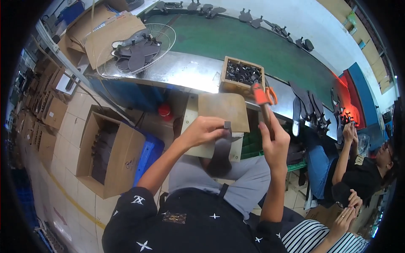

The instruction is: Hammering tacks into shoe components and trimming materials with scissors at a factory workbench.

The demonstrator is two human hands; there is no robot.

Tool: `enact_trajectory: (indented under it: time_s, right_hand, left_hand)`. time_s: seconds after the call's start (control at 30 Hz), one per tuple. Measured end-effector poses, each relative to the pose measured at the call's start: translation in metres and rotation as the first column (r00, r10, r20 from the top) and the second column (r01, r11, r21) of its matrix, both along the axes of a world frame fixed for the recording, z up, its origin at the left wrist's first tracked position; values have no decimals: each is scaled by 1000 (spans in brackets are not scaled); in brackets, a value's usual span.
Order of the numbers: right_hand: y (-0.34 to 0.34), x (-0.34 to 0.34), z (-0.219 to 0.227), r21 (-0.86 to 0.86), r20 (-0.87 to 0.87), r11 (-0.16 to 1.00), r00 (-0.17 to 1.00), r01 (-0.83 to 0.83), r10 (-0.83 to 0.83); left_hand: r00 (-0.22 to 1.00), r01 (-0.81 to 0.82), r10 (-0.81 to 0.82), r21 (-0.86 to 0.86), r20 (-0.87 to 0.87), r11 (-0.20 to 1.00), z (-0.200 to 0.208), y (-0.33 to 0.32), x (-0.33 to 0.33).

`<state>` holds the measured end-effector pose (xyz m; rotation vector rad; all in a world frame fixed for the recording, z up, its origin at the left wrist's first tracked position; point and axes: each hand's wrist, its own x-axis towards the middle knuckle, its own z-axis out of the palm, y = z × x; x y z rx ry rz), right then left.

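My left hand [206,131] pinches the upper end of a dark grey shoe insole [222,154]. A small grey piece [227,125] shows at that end, by the fingertips. The insole's wide end hangs toward my lap, over the front edge of a pale work board [192,116] with a tan pad [223,105] on it. My right hand [275,143] is closed around the handle of a hammer [261,95] with an orange-red head, raised to the right of the insole and apart from it.
Beyond the pad stands a wooden box [223,78] of small black parts, with orange-handled scissors [272,96] beside it. A wire basket [168,48] of insoles sits at the far left. A green conveyor [198,38] runs behind. Co-workers' hands [349,131] are at the right.
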<state>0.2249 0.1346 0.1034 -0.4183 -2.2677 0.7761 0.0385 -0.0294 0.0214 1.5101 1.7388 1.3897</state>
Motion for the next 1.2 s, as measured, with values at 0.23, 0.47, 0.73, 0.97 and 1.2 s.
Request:
enact_trajectory:
  time_s: [0.23,0.47,0.73,0.97,1.2]
  right_hand:
    - [12,-28,-56,378,347,903,936,-202,64]
    - [-12,3,-45,-248,-13,880,909,-406,416]
    - [-54,59,-2,-539,-360,436,665,-721,654]
    - [-58,74,55,24,-46,424,423,-905,905]
    - [-76,92,76,63,150,328,334,-942,930]
  left_hand:
    - [975,87,-79,-30,210,996,57,-36,61]
    - [883,104,-46,-98,467,990,67,-51,88]
    - [699,348,-251,-11,669,938,93,-63,116]
    - [440,712,-484,35,756,701,112,-77,133]
    - [525,706,-580,62,622,705,117,-103,157]
